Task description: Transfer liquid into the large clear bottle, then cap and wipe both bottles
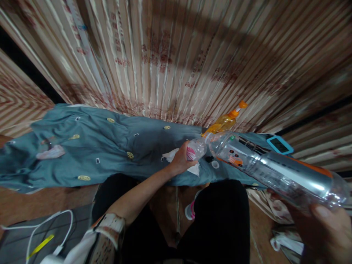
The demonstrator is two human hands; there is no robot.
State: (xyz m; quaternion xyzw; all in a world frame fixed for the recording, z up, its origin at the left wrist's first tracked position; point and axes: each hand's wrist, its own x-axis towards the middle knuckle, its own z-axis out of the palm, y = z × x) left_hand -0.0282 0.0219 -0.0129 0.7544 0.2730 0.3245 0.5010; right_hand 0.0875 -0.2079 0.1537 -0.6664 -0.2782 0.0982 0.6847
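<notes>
My left hand (182, 160) is wrapped round a small clear plastic bottle (200, 146) with a pink mark, over the teal cloth. My right hand (327, 227), blurred at the lower right, grips the lower end of a large clear plastic bottle (271, 167) with a silver and orange label. That bottle lies tilted, its neck pointing left at the small bottle's top. Whether the two mouths touch, I cannot tell. White tissue (194, 169) lies under my left hand. Near the large bottle's neck is a small white cap (215, 164).
Behind the bottles leans an orange squeeze bottle (222, 123). A blue-framed digital display (279, 145) lies at the right. Teal patterned cloth (110, 146) covers the surface, with a crumpled clear wrapper (51, 151) on its left. A curtain (165, 55) hangs behind; a white cable (70, 223) lies lower left.
</notes>
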